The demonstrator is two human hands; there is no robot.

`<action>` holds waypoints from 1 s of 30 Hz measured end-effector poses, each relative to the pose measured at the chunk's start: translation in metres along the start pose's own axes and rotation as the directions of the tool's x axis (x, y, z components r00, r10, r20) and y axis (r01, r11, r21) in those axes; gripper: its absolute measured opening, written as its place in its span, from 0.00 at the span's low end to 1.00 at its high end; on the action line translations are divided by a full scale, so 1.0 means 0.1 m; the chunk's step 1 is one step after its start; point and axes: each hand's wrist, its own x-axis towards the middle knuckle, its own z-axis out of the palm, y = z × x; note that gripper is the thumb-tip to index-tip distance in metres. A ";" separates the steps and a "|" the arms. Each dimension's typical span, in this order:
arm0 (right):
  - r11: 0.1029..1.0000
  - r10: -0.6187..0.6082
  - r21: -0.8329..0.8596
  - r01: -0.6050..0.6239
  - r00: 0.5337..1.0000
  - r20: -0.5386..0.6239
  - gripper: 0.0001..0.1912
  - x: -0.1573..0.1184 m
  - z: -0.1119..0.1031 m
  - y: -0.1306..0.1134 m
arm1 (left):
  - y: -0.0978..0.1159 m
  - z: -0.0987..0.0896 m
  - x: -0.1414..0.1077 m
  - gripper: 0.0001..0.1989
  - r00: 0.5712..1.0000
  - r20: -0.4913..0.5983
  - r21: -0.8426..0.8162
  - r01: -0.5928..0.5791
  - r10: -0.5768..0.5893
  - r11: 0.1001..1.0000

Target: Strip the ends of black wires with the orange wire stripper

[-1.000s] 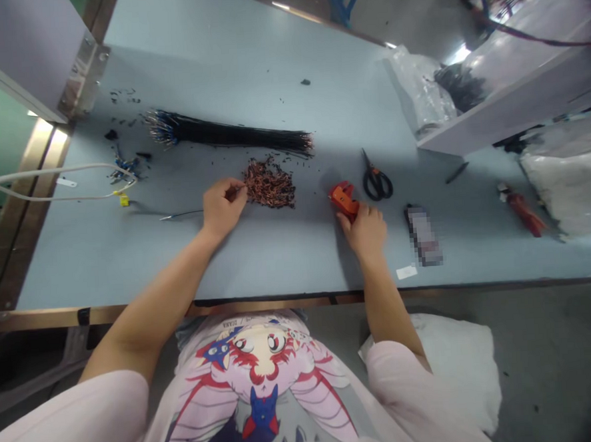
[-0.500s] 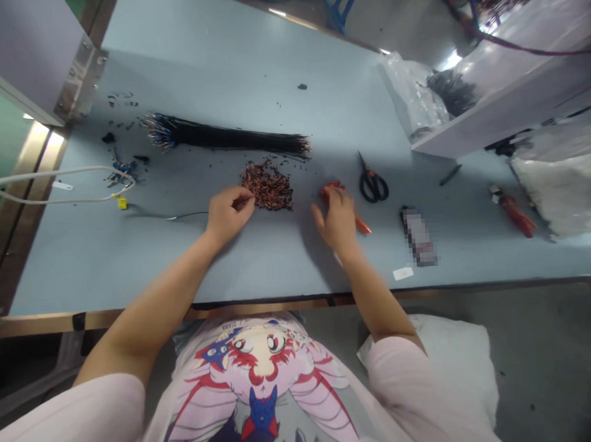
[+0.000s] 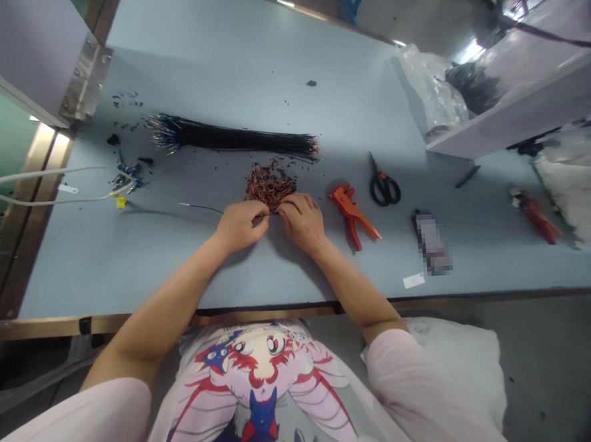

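Between the fingertips of my left hand (image 3: 243,225) is a thin black wire (image 3: 207,208). Its tail runs out to the left across the table and has a pale metal tip. My right hand (image 3: 304,222) is pinched close beside it, at the wire's other end, which the fingers mostly hide. Just behind both hands lies a pile of short copper and black wire scraps (image 3: 268,181). To the right of my right hand, red-orange wire strippers (image 3: 351,214) rest on the table. Beyond the pile stretches a thick bundle of black wires (image 3: 245,141) with blue ends at the left.
Black scissors (image 3: 384,185), a blurred-out phone-like object (image 3: 431,243) and a white label (image 3: 413,281) lie right. Red-handled pliers (image 3: 536,216) are farther right. A white cable (image 3: 47,175) loops over the left side. A shelf (image 3: 514,111) overhangs the right, near plastic bags (image 3: 432,92).
My right hand has left the wire strippers on the table and moved left to the wire by my left hand. The left hand has shifted slightly right and nearer.
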 end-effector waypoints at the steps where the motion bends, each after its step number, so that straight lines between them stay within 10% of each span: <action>1: 0.999 0.042 -0.010 -0.043 0.999 -0.019 0.11 0.01 -0.01 0.08 | 0.00 -0.02 0.00 0.04 1.000 -0.026 -0.004 0.004 -0.004 1.000; 6: 0.957 0.291 0.030 -0.290 0.948 -0.131 0.14 0.02 -0.09 0.40 | -0.03 -0.13 -0.02 0.02 0.969 -0.229 -0.076 0.075 -0.091 0.994; 30: 0.961 0.008 0.275 0.018 0.996 -0.093 0.16 -0.06 -0.01 -0.10 | -0.01 0.07 -0.08 0.05 0.990 -0.132 0.068 -0.042 0.050 0.997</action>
